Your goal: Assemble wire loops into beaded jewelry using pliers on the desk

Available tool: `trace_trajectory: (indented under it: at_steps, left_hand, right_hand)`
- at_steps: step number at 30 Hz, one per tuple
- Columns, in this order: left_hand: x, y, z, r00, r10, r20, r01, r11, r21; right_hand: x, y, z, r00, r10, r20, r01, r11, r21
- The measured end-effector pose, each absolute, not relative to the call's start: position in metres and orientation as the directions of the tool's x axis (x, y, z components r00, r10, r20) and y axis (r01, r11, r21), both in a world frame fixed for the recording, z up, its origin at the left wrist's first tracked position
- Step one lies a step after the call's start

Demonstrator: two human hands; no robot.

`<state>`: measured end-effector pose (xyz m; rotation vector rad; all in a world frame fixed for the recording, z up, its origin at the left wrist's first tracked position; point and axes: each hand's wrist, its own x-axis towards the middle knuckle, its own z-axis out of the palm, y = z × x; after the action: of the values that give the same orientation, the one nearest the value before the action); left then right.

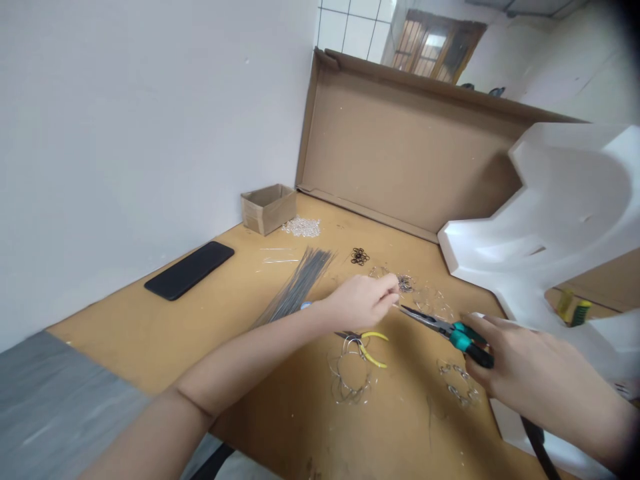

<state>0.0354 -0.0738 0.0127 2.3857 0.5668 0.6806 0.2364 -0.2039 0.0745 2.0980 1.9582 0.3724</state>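
Soft, moderate light is leaving blurred shadows on the desk (230,300). The window (434,50) is glowing pale, fine wires (297,287) are blurring, and black is shading the upper-right corner.

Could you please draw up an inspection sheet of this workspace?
Surface: brown table, with small specks and bits scattered.
Job's things: teal-and-black pliers, grey wire bundle, black rings, pale small pieces.
Clutter: loose wire bits, yellow-handled tool, black phone-like slab, small open box.
Grippers: bare hands; left hand pinched near the pliers' tips, contents too small to tell; right hand holds the pliers.
Cables: none identifiable; dark strip by the right forearm, unclear.
Surroundings: pale wall, upright cardboard tray, white moulded piece.
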Motion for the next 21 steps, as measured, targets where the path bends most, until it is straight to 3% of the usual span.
trace_trajectory:
  at_steps: [2, 4, 8, 14, 21]
  left_hand:
    - [0.032, -0.066, 0.014, 0.811, 0.497, 0.307, 0.055, -0.588, 0.807]
    - [0.03, -0.06, 0.014, 0.844, 0.451, 0.292, -0.089, -0.418, 0.904]
    - [0.029, -0.059, 0.013, 0.873, 0.37, 0.319, -0.24, -0.243, 0.94]
    - [0.03, -0.061, 0.014, 0.919, 0.326, 0.22, -0.17, -0.173, 0.97]
    - [0.032, -0.058, 0.013, 0.957, 0.283, 0.068, -0.023, -0.161, 0.987]
  right_hand:
    - [0.242, -0.202, 0.067, 0.095, 0.995, -0.019, 0.942, -0.083, 0.324]
    - [0.248, -0.2, 0.052, 0.141, 0.988, -0.062, 0.95, -0.117, 0.289]
    - [0.253, -0.197, 0.004, 0.196, 0.974, -0.112, 0.964, -0.17, 0.204]
    - [0.244, -0.201, -0.061, 0.191, 0.982, -0.015, 0.949, -0.18, 0.26]
    - [0.237, -0.205, -0.077, 0.133, 0.991, 0.019, 0.94, -0.132, 0.315]
